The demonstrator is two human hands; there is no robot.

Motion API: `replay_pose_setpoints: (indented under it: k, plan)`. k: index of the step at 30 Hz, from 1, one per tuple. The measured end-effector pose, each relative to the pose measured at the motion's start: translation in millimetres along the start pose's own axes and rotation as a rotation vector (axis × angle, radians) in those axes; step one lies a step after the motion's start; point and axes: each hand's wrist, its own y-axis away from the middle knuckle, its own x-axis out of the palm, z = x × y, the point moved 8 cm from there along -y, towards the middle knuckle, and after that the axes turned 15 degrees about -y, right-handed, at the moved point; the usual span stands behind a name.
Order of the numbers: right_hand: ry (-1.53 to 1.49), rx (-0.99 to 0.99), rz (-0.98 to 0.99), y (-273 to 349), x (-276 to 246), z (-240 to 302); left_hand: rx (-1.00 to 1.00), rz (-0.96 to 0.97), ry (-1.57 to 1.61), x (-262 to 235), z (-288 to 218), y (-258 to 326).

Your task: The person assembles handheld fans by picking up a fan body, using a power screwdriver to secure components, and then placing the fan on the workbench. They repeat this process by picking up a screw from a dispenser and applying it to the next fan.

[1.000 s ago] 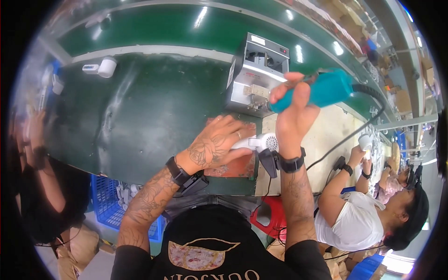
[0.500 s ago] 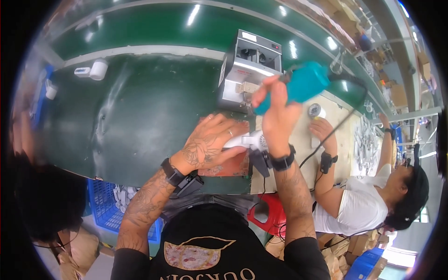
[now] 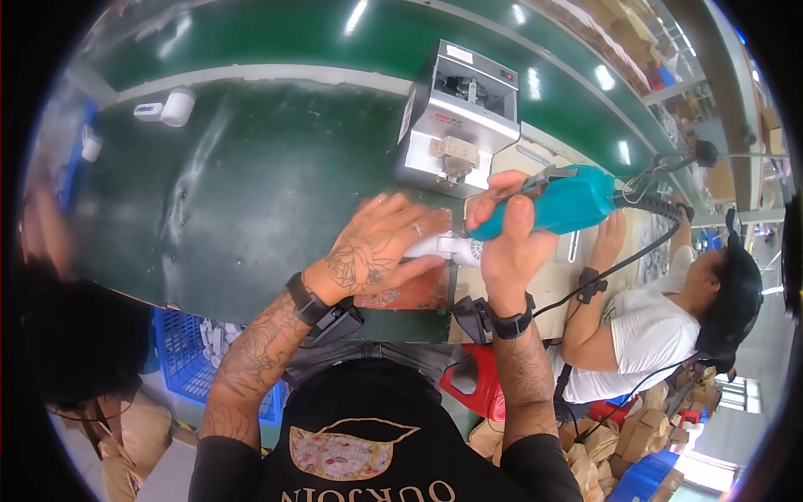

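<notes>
My left hand (image 3: 375,249) is closed around a white plastic device with a round grilled end (image 3: 462,248). It presses the device down over a worn red-orange patch (image 3: 410,294) on the bench. In my right hand (image 3: 517,261) is a teal electric screwdriver (image 3: 570,202), tilted with its narrow front end pointing left, close above the device's joint. Whether its tip touches the device cannot be made out. A dark cord and a coiled hanger lead off from the screwdriver's rear.
A grey metal machine (image 3: 462,117) stands just beyond my hands. Another white device (image 3: 174,109) lies at the bench's far left. Below the bench edge sits a blue crate (image 3: 186,356) of white parts. A co-worker (image 3: 644,322) works on the right, near a red stool (image 3: 477,385).
The screwdriver has come down toward the white device and turned more level. My left hand stays on the device. The co-worker's near hand has moved away to the right.
</notes>
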Motion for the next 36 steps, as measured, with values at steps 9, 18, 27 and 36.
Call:
replay_pose_setpoints:
  k: [9,18,27,36]
  plan:
    - [-0.085,0.038,0.031,1,-5,-16,0.021,-0.01,-0.032,-2,-4,-3]
    - [-0.05,0.024,-0.013,1,-7,-15,0.022,0.004,-0.041,-3,-6,-4]
    - [0.03,-0.154,0.021,-47,21,9,0.0,-0.053,0.021,-11,-5,-3]
    - [-0.04,-0.181,0.063,-58,14,-15,0.03,-0.05,0.019,-6,-8,-2]
